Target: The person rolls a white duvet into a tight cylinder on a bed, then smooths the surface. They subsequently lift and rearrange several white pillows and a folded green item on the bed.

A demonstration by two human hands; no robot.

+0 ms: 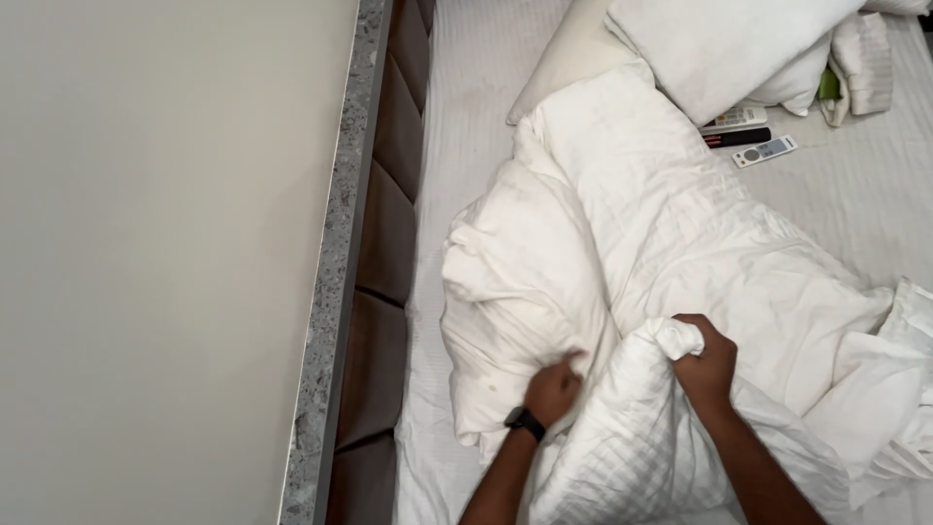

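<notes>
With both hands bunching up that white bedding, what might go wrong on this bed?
1. The right hand grips a bunched corner of the white striped duvet; a hard tug might drag it toward the three remote controls lying on the sheet just beyond it and knock them about.
2. The left hand, wearing a black wristband, presses on the crumpled white pillow near the brown padded headboard; the pillow might slide toward that side.

- Bed (457, 117) — white striped sheet, brown padded headboard (389, 233) alongside.
- On it: crumpled white duvet (680, 224), pillows (719, 44), three remote controls (753, 136), a folded towel (865, 58).
</notes>
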